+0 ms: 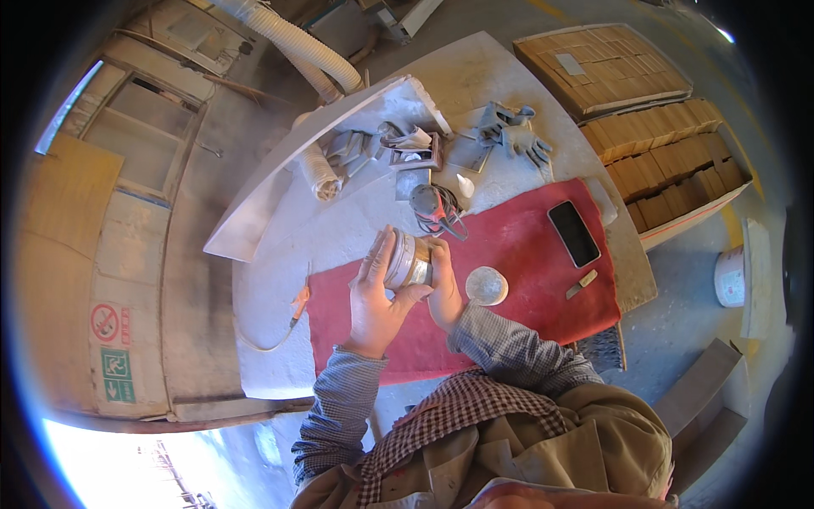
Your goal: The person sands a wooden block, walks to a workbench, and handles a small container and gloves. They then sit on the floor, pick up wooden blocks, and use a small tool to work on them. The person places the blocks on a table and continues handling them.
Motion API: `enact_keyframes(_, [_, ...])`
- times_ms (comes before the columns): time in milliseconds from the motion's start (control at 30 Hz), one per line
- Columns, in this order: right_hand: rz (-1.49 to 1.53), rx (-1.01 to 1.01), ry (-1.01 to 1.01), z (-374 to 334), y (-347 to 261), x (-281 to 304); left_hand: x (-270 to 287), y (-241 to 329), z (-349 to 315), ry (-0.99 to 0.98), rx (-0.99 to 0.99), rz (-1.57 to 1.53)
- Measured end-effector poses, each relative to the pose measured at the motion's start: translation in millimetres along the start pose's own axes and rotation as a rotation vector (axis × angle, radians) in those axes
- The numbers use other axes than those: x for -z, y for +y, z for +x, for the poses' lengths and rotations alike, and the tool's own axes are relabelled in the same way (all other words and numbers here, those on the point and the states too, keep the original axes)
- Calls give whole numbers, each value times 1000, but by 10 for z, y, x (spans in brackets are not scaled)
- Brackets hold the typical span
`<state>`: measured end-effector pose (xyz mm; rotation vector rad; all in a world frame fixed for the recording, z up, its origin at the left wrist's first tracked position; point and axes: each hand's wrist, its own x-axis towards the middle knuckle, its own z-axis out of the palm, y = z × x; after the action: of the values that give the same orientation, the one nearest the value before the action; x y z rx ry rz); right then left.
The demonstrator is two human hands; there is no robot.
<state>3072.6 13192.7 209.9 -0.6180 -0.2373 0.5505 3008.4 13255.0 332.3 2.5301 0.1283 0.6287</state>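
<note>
Above a red cloth (526, 246), both my hands grip a small round tin (409, 260) with a pale rim, a brownish side and a light label. My left hand (373, 297) wraps its left side, fingers along the wall and thumb underneath. From the right, my right hand (444, 288) is closed around the other side. The tin is tilted, and its contents cannot be made out. Just right of my right hand lies a round whitish disc (487, 286) resembling a lid, on the cloth. Beyond the tin sits a red and dark power tool (431, 204) with a coiled cord.
A phone (574, 233) and a small scraper-like tool (582, 284) lie on the cloth's right. Grey gloves (515, 134), a small bin (417, 155) and a duct hose (319, 174) are farther back. An air nozzle (300, 302) lies left; boxes of wooden blocks (678, 161) stand right.
</note>
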Motion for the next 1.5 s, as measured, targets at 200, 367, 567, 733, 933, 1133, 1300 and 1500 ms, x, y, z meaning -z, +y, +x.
enact_keyframes(200, [-121,-18,29,-134,-94,34,-92,-147,-189,11,95,-81])
enact_keyframes(367, [-392,212,-77,-50,-121,100,-60,-231,-308,-4,234,-723])
enact_keyframes(567, [-701,392,-310,-182,-212,201,85,-522,-205,78,643,-1023])
enact_keyframes(733, [-822,489,-400,-361,-207,203,-5,-316,-275,-140,676,-987])
enact_keyframes(933, [-722,523,-344,-430,-111,170,-86,-173,-372,-141,667,-913])
enact_keyframes(1133, [-734,361,-326,-382,-108,245,-109,-459,-349,-21,783,-1020])
enact_keyframes(1300, [-830,190,-219,-214,16,368,-242,-566,-431,-105,836,-1261])
enact_keyframes(1500, [-1079,164,-184,7,205,516,-384,-968,-478,-226,864,-1035])
